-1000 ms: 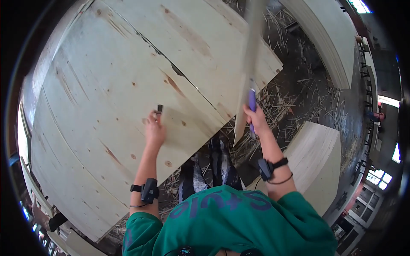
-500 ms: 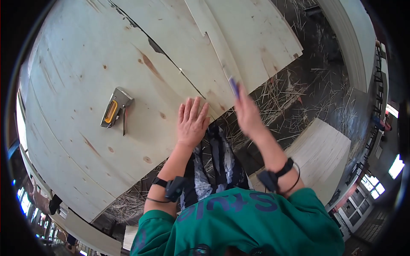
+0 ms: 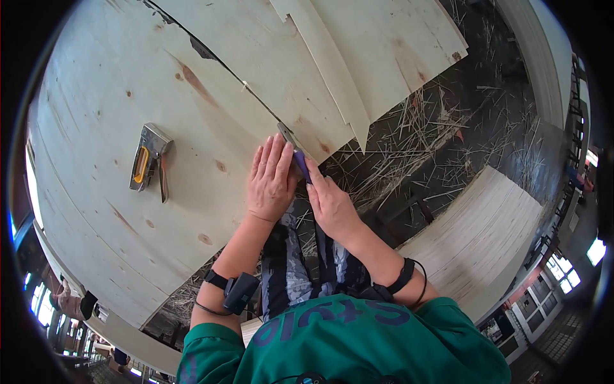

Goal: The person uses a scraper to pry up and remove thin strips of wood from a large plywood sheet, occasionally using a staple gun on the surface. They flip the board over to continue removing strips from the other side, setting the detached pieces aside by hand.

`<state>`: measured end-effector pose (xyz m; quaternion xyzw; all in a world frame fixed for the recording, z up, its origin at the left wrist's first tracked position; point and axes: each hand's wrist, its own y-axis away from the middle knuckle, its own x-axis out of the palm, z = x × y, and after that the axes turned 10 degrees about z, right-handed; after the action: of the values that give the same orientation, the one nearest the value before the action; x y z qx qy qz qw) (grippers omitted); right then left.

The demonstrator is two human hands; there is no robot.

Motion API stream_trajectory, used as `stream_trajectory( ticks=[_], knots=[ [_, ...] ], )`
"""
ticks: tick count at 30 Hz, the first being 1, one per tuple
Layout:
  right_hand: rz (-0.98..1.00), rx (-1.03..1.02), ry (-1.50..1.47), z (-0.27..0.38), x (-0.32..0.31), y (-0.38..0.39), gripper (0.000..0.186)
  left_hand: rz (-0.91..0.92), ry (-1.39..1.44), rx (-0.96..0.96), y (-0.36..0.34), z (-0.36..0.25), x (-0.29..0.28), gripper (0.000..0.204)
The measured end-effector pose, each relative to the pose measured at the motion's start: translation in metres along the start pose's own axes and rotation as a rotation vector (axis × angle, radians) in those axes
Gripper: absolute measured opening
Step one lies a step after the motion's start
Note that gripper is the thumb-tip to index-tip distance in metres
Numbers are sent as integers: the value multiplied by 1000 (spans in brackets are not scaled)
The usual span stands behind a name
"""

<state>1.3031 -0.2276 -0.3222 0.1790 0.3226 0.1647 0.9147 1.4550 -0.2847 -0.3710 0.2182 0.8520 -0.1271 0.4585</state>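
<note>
My left hand (image 3: 270, 182) lies flat, fingers stretched out, on the pale wood veneer sheet (image 3: 179, 134) near its front edge. Close beside it, my right hand (image 3: 332, 203) grips the purple handle of a knife (image 3: 300, 164). The grey blade rests by the left fingertips, at the near end of a dark, ragged gap (image 3: 230, 72) between two veneer sheets. To the left, a metal staple gun (image 3: 151, 159) with a yellow-lined handle and a red lever lies on the veneer.
A narrow loose veneer strip (image 3: 329, 61) lies on the right sheet, its pointed end past the edge. Thin wood splinters (image 3: 409, 128) litter the dark floor. A stack of pale sheets (image 3: 476, 224) stands at right, with another curved stack (image 3: 543, 57) at the far right.
My right hand has swung left and down, bringing the knife from above the right sheet to the gap beside my left hand. The left hand stays flat on the veneer.
</note>
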Motion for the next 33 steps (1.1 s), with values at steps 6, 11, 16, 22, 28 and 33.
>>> stream_trajectory(
  ticks=[6, 11, 16, 22, 28, 33],
  knots=[
    [57, 57, 72, -11, -5, 21, 60, 58, 71, 98, 13, 11, 5, 55],
    [116, 104, 59, -12, -15, 42, 58, 67, 92, 259, 15, 15, 3, 53],
    [181, 209, 77, -1, -32, 86, 58, 120, 56, 401, 20, 12, -19, 55],
    [193, 588, -379, 31, -63, 69, 34, 29, 321, 260, 40, 37, -15, 55],
    [-294, -39, -816, 31, -77, -142, 31, -150, 180, 34, 28, 49, -19, 49],
    [-560, -84, -419, 32, -47, -176, 32, -173, 206, 14, 26, 49, -12, 52]
  ],
)
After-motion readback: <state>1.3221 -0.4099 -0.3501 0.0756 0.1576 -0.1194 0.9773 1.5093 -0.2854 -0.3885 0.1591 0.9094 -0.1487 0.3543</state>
